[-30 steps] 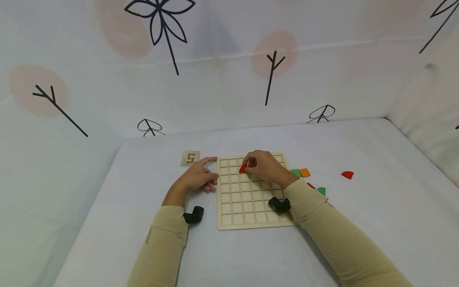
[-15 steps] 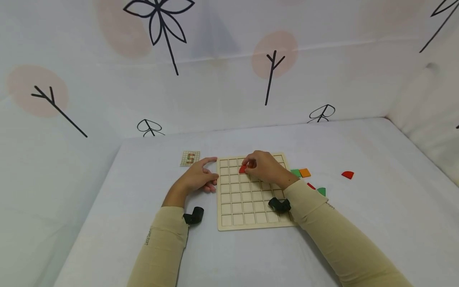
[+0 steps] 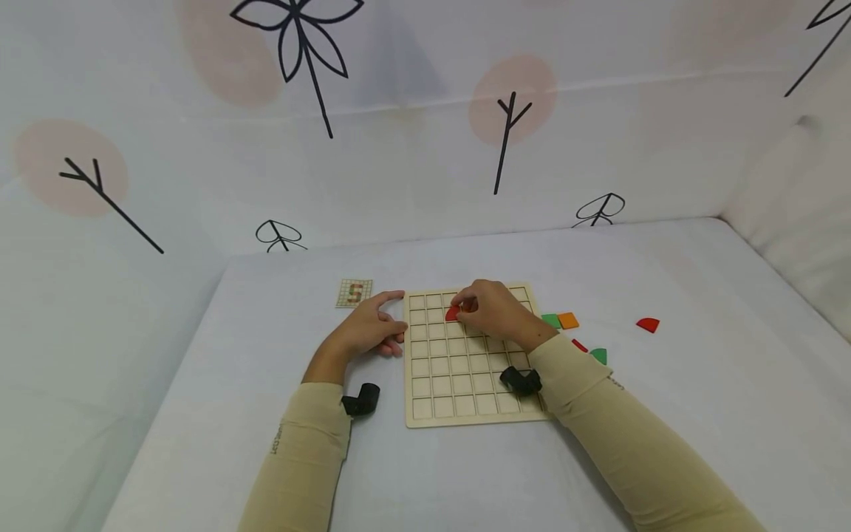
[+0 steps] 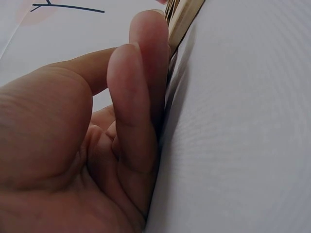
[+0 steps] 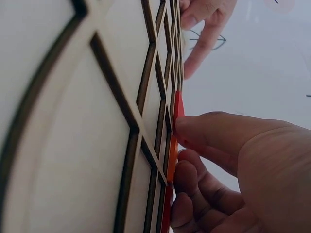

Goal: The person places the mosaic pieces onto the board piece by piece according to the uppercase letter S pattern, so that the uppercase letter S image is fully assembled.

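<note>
My right hand pinches a red quarter-circle tile with thumb and fingertips, over the upper part of a wooden grid board. In the right wrist view, that tile sits right at the grid, and an orange tile and another red tile lie beside it in a row. The head view has these two hidden behind the hand. At the board's left edge, my left hand rests on the cloth. Its index finger and thumb reach the edge, while the other fingers hang loosely bent.
Right of the board lie a green tile, an orange square, a thin red piece and a green quarter circle. Farther right is a red quarter circle. A small pattern card lies behind the left hand.
The head view has shifted very slightly. Both hands and the red tile keep their places at the board.
</note>
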`<state>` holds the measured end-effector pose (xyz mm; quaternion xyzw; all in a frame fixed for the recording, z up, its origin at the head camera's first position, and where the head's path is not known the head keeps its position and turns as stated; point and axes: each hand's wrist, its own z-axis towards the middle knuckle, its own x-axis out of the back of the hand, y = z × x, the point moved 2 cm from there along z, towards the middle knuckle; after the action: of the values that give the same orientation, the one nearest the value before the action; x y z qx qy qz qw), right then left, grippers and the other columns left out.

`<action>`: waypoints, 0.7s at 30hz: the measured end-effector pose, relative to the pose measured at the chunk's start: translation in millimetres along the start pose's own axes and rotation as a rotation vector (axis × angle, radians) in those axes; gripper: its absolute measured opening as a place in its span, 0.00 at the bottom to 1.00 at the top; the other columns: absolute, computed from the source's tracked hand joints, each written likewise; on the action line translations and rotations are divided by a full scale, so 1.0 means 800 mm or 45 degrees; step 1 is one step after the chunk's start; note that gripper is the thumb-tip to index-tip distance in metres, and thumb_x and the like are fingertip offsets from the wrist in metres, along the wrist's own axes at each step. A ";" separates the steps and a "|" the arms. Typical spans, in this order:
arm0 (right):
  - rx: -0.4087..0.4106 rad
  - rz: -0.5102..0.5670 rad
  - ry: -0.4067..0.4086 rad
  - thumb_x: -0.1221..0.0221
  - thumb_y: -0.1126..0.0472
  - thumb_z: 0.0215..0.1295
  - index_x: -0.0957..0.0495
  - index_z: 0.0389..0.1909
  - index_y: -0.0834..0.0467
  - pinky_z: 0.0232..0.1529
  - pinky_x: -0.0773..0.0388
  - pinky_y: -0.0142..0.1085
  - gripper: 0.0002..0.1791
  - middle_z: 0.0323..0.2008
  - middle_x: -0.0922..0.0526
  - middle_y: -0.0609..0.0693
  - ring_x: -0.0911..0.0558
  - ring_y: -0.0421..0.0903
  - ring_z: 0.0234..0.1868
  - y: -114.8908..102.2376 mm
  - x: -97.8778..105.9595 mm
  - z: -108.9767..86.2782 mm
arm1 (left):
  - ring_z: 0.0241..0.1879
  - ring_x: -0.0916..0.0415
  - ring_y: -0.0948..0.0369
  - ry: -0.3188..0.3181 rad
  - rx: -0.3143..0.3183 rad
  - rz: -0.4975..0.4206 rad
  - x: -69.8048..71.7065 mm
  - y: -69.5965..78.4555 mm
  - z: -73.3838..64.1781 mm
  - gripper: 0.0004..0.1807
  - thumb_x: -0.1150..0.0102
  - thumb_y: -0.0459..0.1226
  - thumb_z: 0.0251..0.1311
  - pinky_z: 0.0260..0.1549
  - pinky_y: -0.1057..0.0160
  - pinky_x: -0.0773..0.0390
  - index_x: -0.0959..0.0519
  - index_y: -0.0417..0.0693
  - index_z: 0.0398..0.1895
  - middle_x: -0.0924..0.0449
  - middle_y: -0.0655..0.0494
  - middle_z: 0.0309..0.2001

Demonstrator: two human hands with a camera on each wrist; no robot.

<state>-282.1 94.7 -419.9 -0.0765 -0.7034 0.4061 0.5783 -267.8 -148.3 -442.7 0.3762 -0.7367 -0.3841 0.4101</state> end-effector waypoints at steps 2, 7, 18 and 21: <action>0.004 -0.005 -0.003 0.37 0.63 0.66 0.15 0.49 0.62 0.39 0.22 0.37 0.13 0.39 0.18 0.55 0.21 0.47 0.37 0.000 0.000 0.000 | 0.19 0.19 0.62 0.000 0.002 -0.001 0.000 0.000 0.000 0.38 0.40 0.33 0.67 0.20 0.69 0.20 0.42 0.59 0.77 0.18 0.50 0.29; 0.011 -0.017 -0.009 0.37 0.63 0.66 0.16 0.51 0.63 0.39 0.21 0.38 0.14 0.39 0.17 0.54 0.20 0.47 0.38 0.002 0.000 0.001 | 0.19 0.19 0.62 0.002 0.011 -0.007 -0.001 -0.001 0.001 0.38 0.40 0.32 0.67 0.20 0.68 0.20 0.42 0.59 0.77 0.19 0.50 0.29; 0.026 -0.044 0.044 0.40 0.62 0.69 0.17 0.51 0.62 0.40 0.22 0.40 0.13 0.41 0.18 0.54 0.21 0.48 0.39 -0.006 0.029 -0.015 | 0.20 0.18 0.61 -0.005 0.043 -0.003 -0.002 -0.001 0.004 0.38 0.39 0.34 0.67 0.21 0.67 0.19 0.42 0.61 0.77 0.18 0.50 0.29; 0.060 -0.096 0.084 0.40 0.61 0.70 0.16 0.50 0.62 0.38 0.22 0.39 0.13 0.40 0.17 0.53 0.21 0.47 0.39 -0.005 0.042 -0.027 | 0.20 0.18 0.61 0.001 0.050 -0.001 0.000 -0.001 0.003 0.38 0.39 0.34 0.67 0.22 0.67 0.19 0.42 0.61 0.77 0.18 0.50 0.29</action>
<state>-272.5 121.9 -392.1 -0.0497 -0.6764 0.3979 0.6178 -269.7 -148.1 -443.9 0.3848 -0.7436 -0.3697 0.4029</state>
